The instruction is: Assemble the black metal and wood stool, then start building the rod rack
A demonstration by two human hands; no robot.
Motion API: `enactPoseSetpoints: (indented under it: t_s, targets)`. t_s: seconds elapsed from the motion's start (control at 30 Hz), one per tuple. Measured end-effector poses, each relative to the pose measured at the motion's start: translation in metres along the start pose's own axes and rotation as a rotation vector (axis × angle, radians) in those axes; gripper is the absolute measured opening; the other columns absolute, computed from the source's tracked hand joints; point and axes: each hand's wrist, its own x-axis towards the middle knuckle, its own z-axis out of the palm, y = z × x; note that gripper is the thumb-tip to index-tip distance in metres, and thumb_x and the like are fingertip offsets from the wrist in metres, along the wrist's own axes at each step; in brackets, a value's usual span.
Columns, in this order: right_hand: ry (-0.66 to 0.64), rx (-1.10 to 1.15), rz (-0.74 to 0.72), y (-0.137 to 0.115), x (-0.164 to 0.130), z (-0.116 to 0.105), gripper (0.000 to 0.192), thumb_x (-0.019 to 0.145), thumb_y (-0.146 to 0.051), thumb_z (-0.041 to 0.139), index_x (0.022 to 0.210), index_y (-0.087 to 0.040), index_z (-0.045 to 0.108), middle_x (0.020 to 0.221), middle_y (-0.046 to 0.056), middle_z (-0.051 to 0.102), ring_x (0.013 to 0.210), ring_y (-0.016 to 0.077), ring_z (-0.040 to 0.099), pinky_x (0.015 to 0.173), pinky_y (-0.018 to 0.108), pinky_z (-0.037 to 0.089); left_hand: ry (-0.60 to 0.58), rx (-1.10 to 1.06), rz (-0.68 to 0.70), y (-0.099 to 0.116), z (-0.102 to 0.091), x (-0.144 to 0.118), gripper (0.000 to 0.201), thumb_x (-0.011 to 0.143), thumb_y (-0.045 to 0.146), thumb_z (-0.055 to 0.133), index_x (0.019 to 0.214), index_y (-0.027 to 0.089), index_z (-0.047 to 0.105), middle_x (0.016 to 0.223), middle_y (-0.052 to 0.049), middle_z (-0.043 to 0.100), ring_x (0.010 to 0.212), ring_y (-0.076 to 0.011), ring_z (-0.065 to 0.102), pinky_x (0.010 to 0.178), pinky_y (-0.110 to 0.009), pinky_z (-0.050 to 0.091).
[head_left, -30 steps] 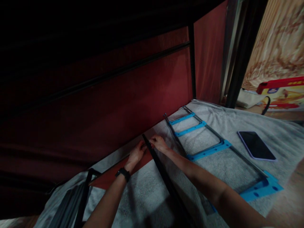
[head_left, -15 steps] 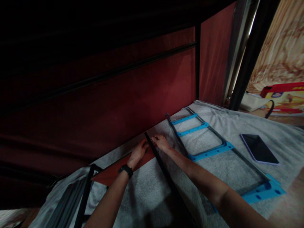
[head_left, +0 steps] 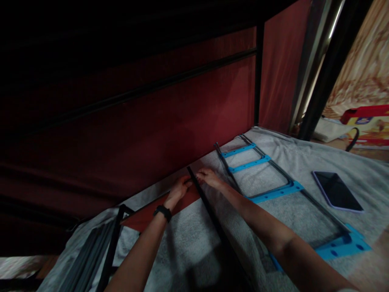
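A long black bar (head_left: 209,213) rises on a slant from the bottom of the view. The end of a flat reddish-brown board (head_left: 142,217) meets its upper part. On the left side of the bar, my left hand (head_left: 181,188), with a dark watch on the wrist, has its fingers curled on the board close to that joint. Across the bar, my right hand (head_left: 208,178) has its fingertips pinched together against the bar's right side. Whatever lies between those fingertips is too small and dim to make out. At the board's other end stands a second black frame piece (head_left: 113,243).
Grey cloth (head_left: 185,239) covers the surface. To the right lie a frame of dark tubes with blue crosspieces (head_left: 279,192) and a smartphone (head_left: 338,190). Grey tubes (head_left: 88,257) are bundled at left. A reddish panel (head_left: 182,117) stands behind; a red-yellow box (head_left: 370,125) is far right.
The whole view has shifted slightly, so things sit a little further right. My right fingertips have moved slightly at the bar; my left hand stays at the board.
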Motion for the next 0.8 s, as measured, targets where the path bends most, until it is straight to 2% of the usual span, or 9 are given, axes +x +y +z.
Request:
enactPoseSetpoints:
  t_s: [0.23,0.43,0.6,0.8]
  targets:
    - [-0.051,0.048,-0.068,0.008,0.001,-0.006,0.019,0.080,-0.035,0.072,0.078,-0.020,0.060,0.073,-0.003,0.065,0.068,0.0134,0.065,0.068,0.026,0.054,-0.060,-0.008,0.075,0.006,-0.004,-0.005,0.034,0.086,0.028,0.055,0.109,0.014,0.075,0.104,-0.009,0.077,0.092,-0.0241,0.069,0.086,-0.034,0.051]
    - [-0.071,-0.008,-0.083,0.008,0.004,-0.010,0.012,0.082,-0.029,0.068,0.079,-0.019,0.062,0.073,-0.002,0.065,0.067,0.0136,0.066,0.065,0.025,0.053,-0.049,-0.017,0.083,0.004,-0.003,-0.007,0.032,0.087,0.027,0.055,0.107,0.016,0.077,0.087,-0.008,0.076,0.089,-0.0232,0.068,0.081,-0.032,0.051]
    - [-0.061,-0.090,-0.090,0.004,0.004,-0.008,0.008,0.085,-0.022,0.063,0.079,-0.019,0.066,0.071,-0.001,0.066,0.065,0.0128,0.064,0.062,0.023,0.051,-0.025,0.009,0.068,0.004,-0.002,-0.009,0.032,0.089,0.029,0.054,0.109,0.016,0.075,0.094,-0.009,0.077,0.091,-0.0229,0.069,0.083,-0.032,0.051]
    - [0.013,-0.422,-0.176,-0.003,-0.005,-0.004,0.019,0.092,-0.014,0.053,0.089,-0.018,0.071,0.082,0.002,0.072,0.072,0.0126,0.065,0.070,0.022,0.048,-0.010,0.044,0.068,0.003,-0.002,-0.008,0.031,0.089,0.027,0.056,0.113,0.016,0.074,0.105,-0.010,0.077,0.098,-0.0234,0.069,0.091,-0.033,0.051]
